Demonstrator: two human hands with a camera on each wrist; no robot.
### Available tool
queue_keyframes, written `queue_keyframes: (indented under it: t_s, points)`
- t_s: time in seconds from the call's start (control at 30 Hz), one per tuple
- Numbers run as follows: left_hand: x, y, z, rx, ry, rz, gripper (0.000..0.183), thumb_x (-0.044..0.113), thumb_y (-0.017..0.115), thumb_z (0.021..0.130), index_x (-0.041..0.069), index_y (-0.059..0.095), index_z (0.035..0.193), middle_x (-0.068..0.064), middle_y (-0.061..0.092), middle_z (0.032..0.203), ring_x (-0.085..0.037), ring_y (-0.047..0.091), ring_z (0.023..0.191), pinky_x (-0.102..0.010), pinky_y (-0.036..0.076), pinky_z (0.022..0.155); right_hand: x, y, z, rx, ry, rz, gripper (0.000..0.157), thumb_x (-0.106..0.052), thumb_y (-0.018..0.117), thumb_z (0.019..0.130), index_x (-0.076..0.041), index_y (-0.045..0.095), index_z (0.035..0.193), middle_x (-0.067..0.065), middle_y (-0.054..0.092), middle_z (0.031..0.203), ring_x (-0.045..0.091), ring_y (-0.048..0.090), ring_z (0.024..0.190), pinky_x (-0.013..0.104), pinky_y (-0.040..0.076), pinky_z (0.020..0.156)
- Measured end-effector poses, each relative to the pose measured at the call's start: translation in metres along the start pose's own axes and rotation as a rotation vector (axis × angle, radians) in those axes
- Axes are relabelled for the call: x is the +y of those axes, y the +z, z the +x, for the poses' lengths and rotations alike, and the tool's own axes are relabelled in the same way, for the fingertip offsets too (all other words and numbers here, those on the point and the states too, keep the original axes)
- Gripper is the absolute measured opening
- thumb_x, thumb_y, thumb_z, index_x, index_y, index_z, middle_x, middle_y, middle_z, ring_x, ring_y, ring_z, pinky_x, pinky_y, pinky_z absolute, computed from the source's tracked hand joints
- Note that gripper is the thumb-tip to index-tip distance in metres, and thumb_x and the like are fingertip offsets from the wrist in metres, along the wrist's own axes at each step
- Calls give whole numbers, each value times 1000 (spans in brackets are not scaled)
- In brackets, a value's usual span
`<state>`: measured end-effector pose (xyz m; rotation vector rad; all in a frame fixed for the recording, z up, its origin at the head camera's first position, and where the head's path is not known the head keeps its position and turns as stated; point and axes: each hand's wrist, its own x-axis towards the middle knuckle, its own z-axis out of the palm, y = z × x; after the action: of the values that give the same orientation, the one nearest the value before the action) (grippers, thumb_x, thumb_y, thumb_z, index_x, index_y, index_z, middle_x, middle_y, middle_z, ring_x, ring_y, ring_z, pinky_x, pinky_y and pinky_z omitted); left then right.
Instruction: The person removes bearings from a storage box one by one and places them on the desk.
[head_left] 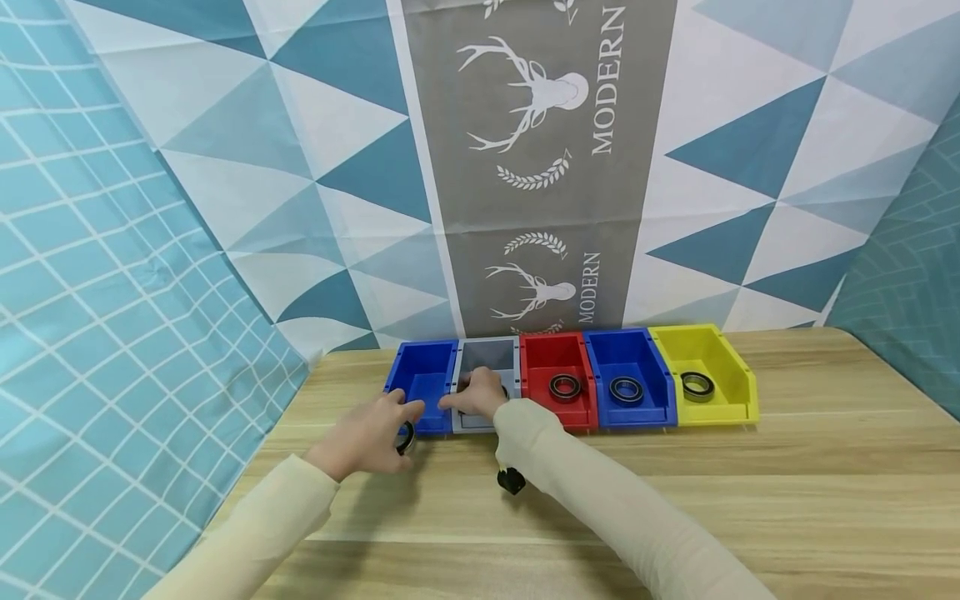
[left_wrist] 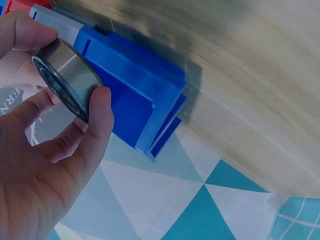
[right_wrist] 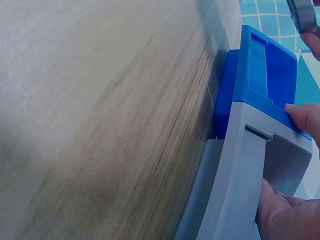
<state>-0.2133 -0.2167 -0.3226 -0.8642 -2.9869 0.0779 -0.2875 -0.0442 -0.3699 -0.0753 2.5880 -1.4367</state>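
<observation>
My left hand point(head_left: 367, 437) pinches a ball bearing point(left_wrist: 70, 75) between its thumb and fingers, in front of the leftmost blue bin point(head_left: 427, 400). The bearing is a thick steel ring with a dark inner face, held tilted in the air. My right hand point(head_left: 482, 392) reaches into the grey bin point(head_left: 487, 352). In the right wrist view its thumb point(right_wrist: 302, 117) lies at the edge where the grey and blue bins meet, spread apart from the fingers inside the bin. A dark sliver of a ring shows beside this hand in the head view; the rest is hidden.
Bearings lie in the red bin point(head_left: 536, 358), the second blue bin point(head_left: 622, 346) and the yellow bin point(head_left: 690, 342). The bins stand side by side on the wooden table point(head_left: 825, 483), against a patterned cloth point(head_left: 360, 167). A small black object point(head_left: 512, 481) shows under my right wrist.
</observation>
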Motion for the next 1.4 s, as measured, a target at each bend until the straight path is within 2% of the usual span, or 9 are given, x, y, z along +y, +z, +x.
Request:
queue_keyframes:
  t_s: [0.23,0.4,0.5,1.07,1.4]
  points:
    - [1,10,-3,-7,13,-52,48,26,83,64,11,60,103,-6,59,91,-12,49,70,-27,49,58,1,0,0,7,-4,2,44,-32,82,73,-3,67,102,10,67,103,21,59,88,39,55,80]
    - [4,14,-4,-14,16,-93,45,24,83,63,12,59,98,-3,54,85,-11,46,67,-23,42,55,0,-1,0,11,-19,3,37,-32,83,72,-5,68,93,8,67,94,19,58,82,34,54,71]
    - [6,15,-6,-11,18,-96,44,25,84,63,13,58,97,-1,52,84,-11,45,67,-22,40,54,-1,-2,-1,10,-25,4,37,-32,82,72,-5,68,94,8,67,93,19,57,82,34,53,70]
    - [10,24,-17,-60,56,-185,46,22,84,60,13,57,97,0,50,84,-10,46,68,-20,40,55,-1,-2,-1,-2,-8,20,45,-32,83,71,-3,67,102,7,67,93,19,57,81,34,54,71]
    - [14,33,-21,-84,79,-240,49,24,86,58,14,56,94,1,51,84,-8,46,67,-19,40,56,-1,-4,-2,-6,-7,13,41,-31,83,71,-4,66,96,8,66,91,20,57,80,32,51,66]
